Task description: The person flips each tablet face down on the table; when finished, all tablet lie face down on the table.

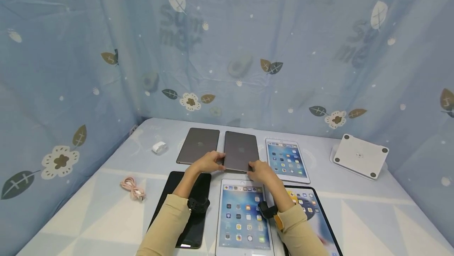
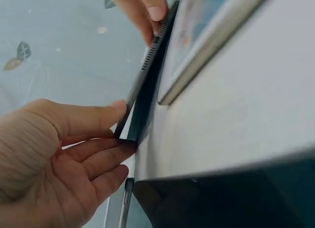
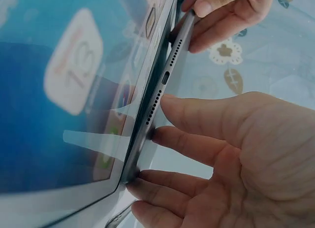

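A: Quick, what's being handled?
B: Dark grey, flat rectangular tablet (image 1: 242,151), back up, far row, middle. Near edge shows a port and speaker holes.
A: Left hand?
B: Left hand (image 1: 210,162) pinches its near left corner, thumb on one side, bent fingers on the other; small gap between them.
A: Right?
B: Right hand (image 1: 261,172) grips the near right corner, thumb and fingers bent about the edge, gap just the tablet's thickness. Can't tell if the whole tablet is off the table.
A: Neighbours?
B: Second dark grey tablet (image 1: 199,145) just left, white-framed lit tablet (image 1: 287,159) just right.
A: Near row?
B: Black tablet with a dark screen (image 1: 196,226) left, larger white-framed lit tablet (image 1: 244,216) middle, black-framed lit tablet (image 1: 313,212) right, partly under the right forearm.
A: Rest?
B: White plastic charger block (image 1: 159,148) far left, pink coiled cable (image 1: 133,188) nearer; white square stand (image 1: 361,156) far right.
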